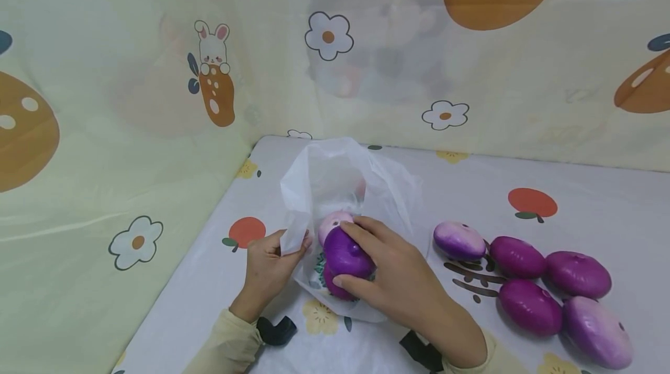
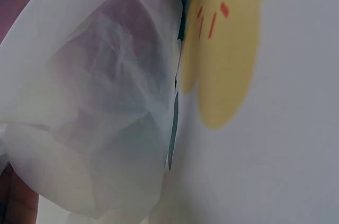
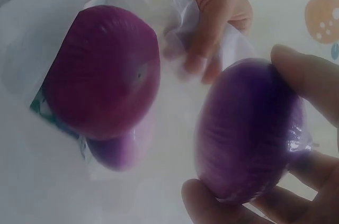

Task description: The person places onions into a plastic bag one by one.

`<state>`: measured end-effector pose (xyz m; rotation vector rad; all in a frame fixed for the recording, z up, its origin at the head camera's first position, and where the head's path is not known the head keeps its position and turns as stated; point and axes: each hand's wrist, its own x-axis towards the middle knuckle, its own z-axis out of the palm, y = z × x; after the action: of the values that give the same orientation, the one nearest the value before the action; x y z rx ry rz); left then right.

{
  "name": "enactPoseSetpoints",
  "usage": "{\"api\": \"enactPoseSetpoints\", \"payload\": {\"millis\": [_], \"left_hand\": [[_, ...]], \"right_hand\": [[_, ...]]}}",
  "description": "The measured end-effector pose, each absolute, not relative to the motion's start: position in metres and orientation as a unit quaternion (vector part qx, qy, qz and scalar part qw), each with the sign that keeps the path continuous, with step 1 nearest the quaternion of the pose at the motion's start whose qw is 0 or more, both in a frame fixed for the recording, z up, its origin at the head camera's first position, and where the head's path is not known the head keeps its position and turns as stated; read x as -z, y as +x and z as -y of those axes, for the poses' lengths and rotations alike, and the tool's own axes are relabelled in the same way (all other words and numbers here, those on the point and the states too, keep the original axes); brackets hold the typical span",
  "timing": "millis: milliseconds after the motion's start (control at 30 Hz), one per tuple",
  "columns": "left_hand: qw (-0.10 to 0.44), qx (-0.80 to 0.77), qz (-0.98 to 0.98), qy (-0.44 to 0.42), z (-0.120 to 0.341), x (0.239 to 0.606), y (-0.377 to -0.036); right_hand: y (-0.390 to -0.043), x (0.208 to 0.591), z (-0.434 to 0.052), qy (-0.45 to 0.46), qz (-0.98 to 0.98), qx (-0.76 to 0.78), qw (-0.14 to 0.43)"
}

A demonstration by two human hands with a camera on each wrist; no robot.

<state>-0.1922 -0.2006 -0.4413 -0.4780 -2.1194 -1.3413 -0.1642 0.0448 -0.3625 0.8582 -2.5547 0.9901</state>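
- Purple onion (image 1: pixel 345 255) was gripped by the right hand (image 1: pixel 403 281) over the bag (image 1: pixel 335 176).
- Left hand (image 1: pixel 269 266) pinched the rim; a weak pinch could let the mouth close.

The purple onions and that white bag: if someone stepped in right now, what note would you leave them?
Left hand pinches the rim of the white bag, holding its mouth open.
Right hand grips one purple onion at the bag's mouth, not yet released.
Done: at least one onion in the bag; a paler one also shows inside.
Left: five onions on the table to the right, nearest one pale-topped.
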Motion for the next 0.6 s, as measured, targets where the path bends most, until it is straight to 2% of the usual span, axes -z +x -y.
{"api": "enactPoseSetpoints", "payload": {"millis": [600], "left_hand": [[0.289,0.512,0.792,-0.163,0.203,0.438,-0.193]], "right_hand": [[-0.180,0.375,-0.014,0.314,0.872,-0.352,0.133]]}}
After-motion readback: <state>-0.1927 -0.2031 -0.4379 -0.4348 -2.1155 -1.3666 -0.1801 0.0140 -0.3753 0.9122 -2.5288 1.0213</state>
